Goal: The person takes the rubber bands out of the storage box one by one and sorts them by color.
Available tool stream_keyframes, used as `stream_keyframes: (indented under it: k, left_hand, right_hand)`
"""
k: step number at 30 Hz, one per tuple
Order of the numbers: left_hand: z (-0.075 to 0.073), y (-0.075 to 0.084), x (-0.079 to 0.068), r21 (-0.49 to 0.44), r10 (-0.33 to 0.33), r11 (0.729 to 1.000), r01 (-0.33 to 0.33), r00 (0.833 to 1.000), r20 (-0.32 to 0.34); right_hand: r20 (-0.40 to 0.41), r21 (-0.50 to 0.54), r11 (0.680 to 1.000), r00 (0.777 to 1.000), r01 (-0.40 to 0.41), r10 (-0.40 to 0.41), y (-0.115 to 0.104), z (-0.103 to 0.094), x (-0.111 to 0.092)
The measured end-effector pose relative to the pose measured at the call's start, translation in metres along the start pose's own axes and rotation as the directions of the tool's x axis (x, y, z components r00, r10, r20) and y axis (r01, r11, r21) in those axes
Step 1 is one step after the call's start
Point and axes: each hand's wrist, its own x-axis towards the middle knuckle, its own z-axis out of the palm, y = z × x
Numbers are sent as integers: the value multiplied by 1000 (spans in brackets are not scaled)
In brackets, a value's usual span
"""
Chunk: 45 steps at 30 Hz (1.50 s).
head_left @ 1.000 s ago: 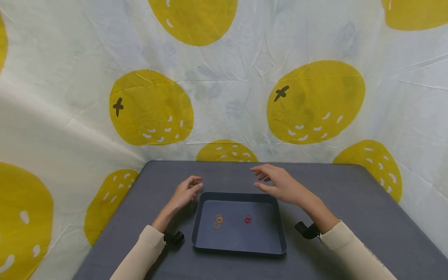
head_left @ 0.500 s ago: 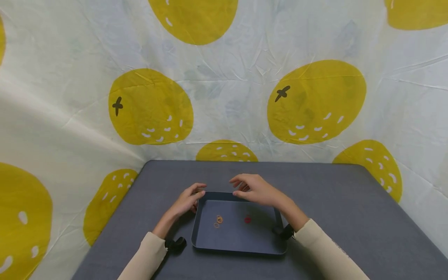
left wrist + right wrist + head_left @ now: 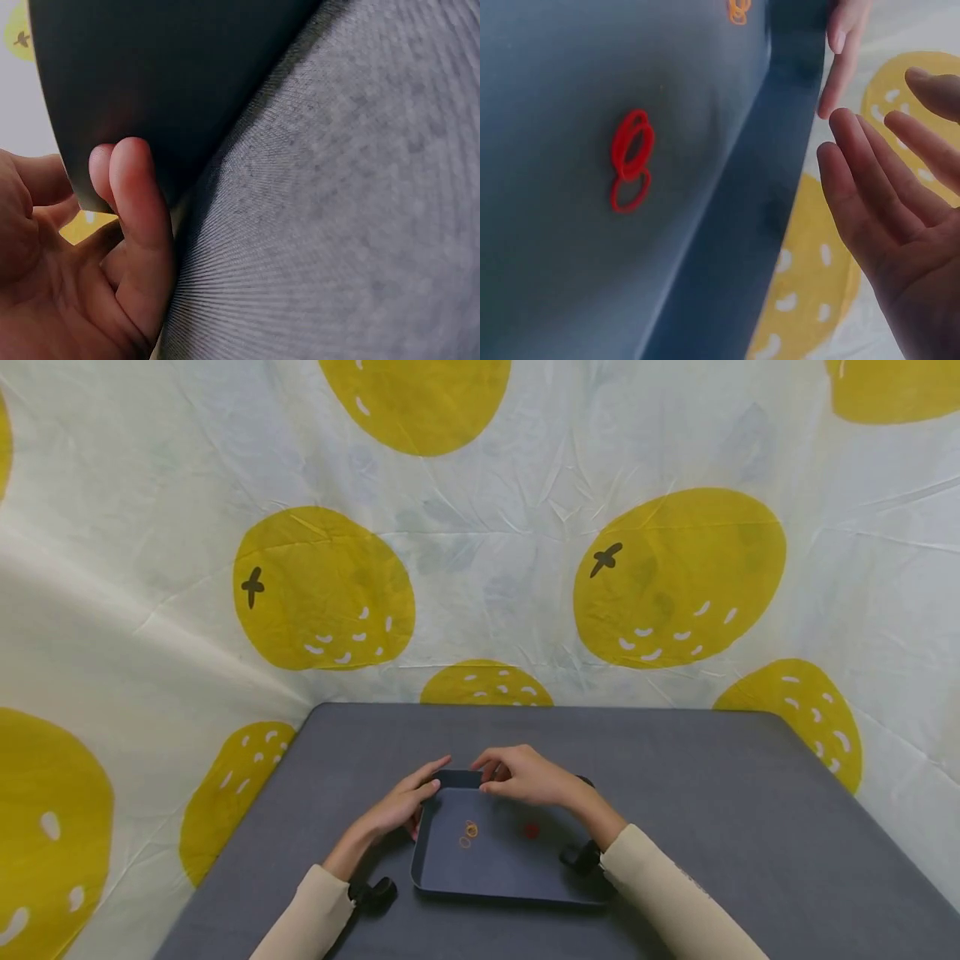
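Observation:
A shallow dark blue-grey tray [image 3: 517,868] lies on the table, holding orange rubber bands [image 3: 469,832] on its left and red rubber bands [image 3: 632,157] on its right. At the tray's far left corner, my left hand [image 3: 397,806] grips the wall. Its fingers [image 3: 139,187] lie against the outer side, while the thumb passes over the rim and its tip is hidden in the left wrist view. My right hand [image 3: 528,777] hovers by the far rim, fingers loosely bent and holding nothing. The right arm partly covers the tray's right side.
The grey-covered table [image 3: 720,793] extends around the tray. A white curtain [image 3: 480,593] printed with yellow fruit hangs behind and at both sides. Each wrist carries a small black camera, one on the left wrist [image 3: 373,895].
My right hand has moved left and down, from beyond the tray's right corner to its far rim. My left hand has shifted slightly right and closed on the tray's far left corner.

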Motion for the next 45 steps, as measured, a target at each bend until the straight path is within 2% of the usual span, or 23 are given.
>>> stream_keyframes:
  k: [4,10,20,29,45]
  left_hand:
    - [0,-4,0,-48,-8,999,9,1000,20]
    - [0,-7,-1,-118,-5,993,9,999,34]
    - [-2,-8,-4,-96,20,995,-17,999,28]
    - [1,-7,-2,-83,24,996,-21,999,35]
    - [0,-7,0,-90,21,996,-18,999,34]
  right_hand:
    - [28,12,1000,1000,-1,1,6,6,8]
    - [87,24,999,995,46,-48,17,17,18]
    - [182,22,999,983,31,-35,23,40,31]
    - [190,44,998,981,-35,26,26,45,31]
    - [195,31,1000,981,-5,-1,26,44,32]
